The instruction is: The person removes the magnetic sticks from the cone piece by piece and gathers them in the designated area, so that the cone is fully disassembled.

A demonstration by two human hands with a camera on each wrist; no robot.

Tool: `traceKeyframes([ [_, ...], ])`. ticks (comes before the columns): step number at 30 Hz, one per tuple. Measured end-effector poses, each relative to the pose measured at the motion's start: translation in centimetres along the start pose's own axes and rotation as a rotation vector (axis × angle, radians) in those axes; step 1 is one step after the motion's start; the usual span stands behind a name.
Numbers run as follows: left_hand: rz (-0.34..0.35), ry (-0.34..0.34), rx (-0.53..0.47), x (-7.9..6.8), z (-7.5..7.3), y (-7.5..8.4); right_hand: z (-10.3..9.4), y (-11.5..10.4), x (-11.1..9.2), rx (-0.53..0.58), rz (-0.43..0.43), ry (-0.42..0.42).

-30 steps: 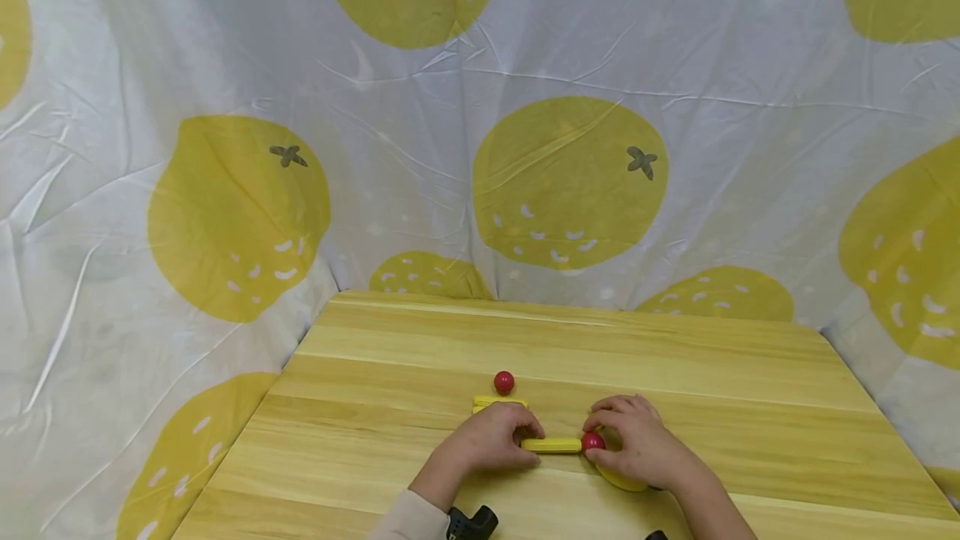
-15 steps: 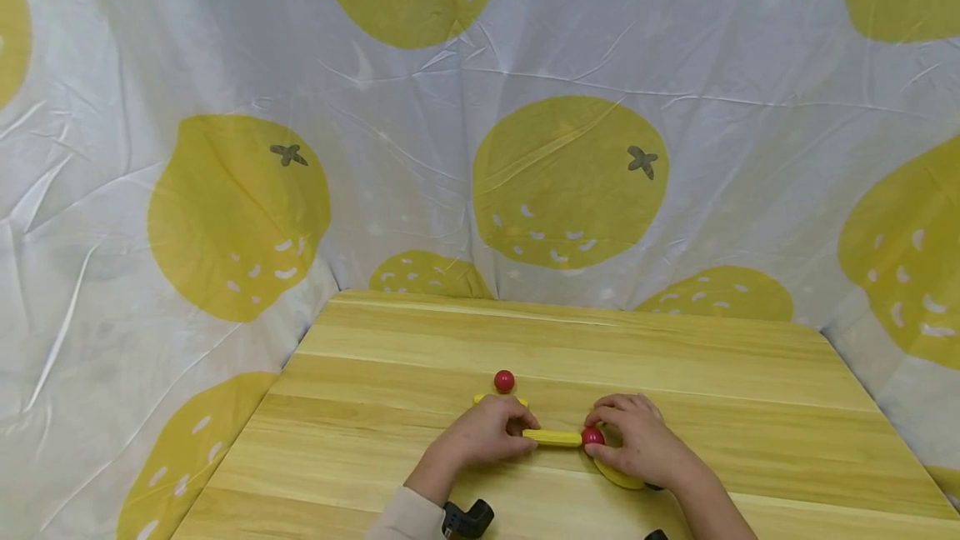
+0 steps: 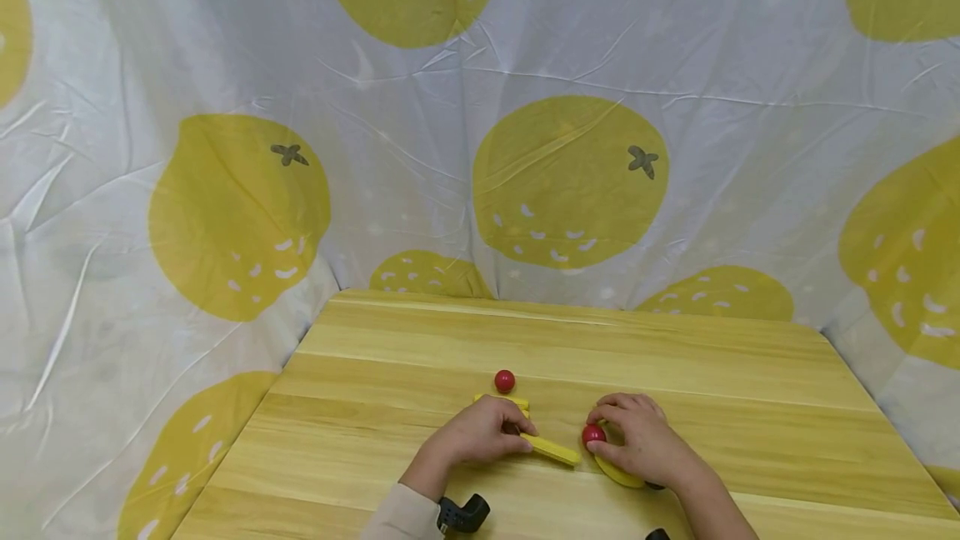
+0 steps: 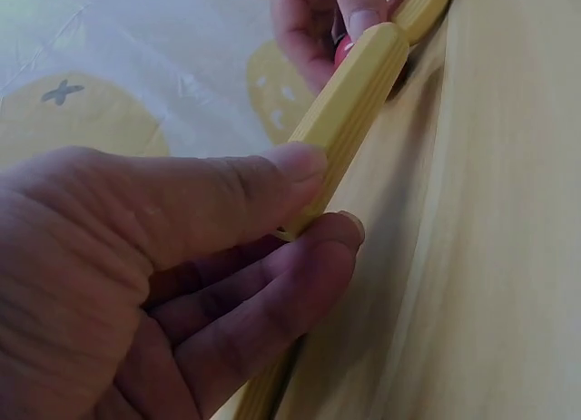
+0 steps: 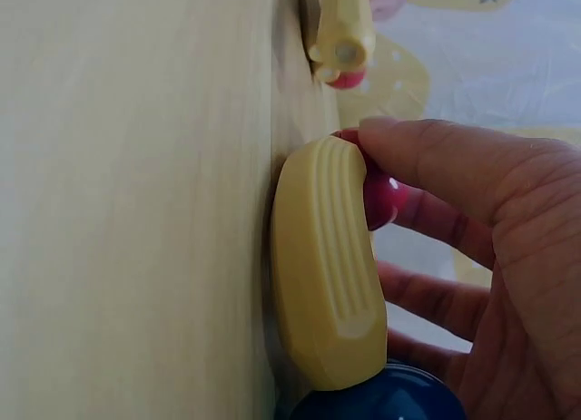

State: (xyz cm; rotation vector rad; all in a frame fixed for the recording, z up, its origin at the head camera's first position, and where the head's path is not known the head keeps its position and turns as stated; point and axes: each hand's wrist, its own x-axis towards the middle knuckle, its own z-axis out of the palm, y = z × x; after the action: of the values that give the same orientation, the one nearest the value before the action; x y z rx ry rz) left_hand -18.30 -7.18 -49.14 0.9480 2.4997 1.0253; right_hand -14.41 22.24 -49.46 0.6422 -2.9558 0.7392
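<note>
My left hand (image 3: pixel 483 430) pinches one end of a straight yellow ridged rod (image 3: pixel 553 450) between thumb and fingers. Its free end points right and toward me, a short gap from a red ball (image 3: pixel 593 436). A round silvery spot shows on that end in the right wrist view. With thumb and fingers, my right hand (image 3: pixel 637 437) holds this red ball. A curved yellow ridged piece (image 5: pixel 327 266) joins the ball, and a dark blue ball (image 5: pixel 381 397) sits at the piece's other end. Part of the red ball is hidden behind the thumb.
Beyond my left hand, another red ball (image 3: pixel 505 381) lies on the wooden table (image 3: pixel 405 357), with yellow rods (image 3: pixel 517 401) partly covered by the hand. Behind the table hangs a pale cloth (image 3: pixel 420 173) printed with lemons. A black device (image 3: pixel 465 513) is worn at my left wrist.
The straight rod's right end has come away from the held red ball and swung toward me. My left hand has shifted slightly left; the right hand has barely moved.
</note>
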Motion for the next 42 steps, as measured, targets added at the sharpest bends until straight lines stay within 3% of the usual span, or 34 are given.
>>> traceKeyframes([
  [8, -0.148, 0.047, -0.044, -1.0, -2.0, -0.8, -0.2, 0.0, 0.0, -0.014, 0.026, -0.006],
  [12, -0.183, 0.063, -0.043, -1.5, -2.8, -1.4, -0.2, 0.0, 0.0, -0.012, 0.034, -0.008],
  [22, -0.233, 0.081, -0.001, -2.0, -3.6, -2.1, -0.1, 0.1, 0.0, -0.016, 0.044, 0.007],
  [29, -0.218, 0.080, 0.051, -2.1, -3.6, -2.5, 0.0, 0.1, 0.0, -0.020, 0.039, 0.021],
  [42, -0.230, 0.083, 0.050, -2.3, -3.8, -2.7, 0.1, 0.1, 0.0, -0.025, 0.043, 0.022],
])
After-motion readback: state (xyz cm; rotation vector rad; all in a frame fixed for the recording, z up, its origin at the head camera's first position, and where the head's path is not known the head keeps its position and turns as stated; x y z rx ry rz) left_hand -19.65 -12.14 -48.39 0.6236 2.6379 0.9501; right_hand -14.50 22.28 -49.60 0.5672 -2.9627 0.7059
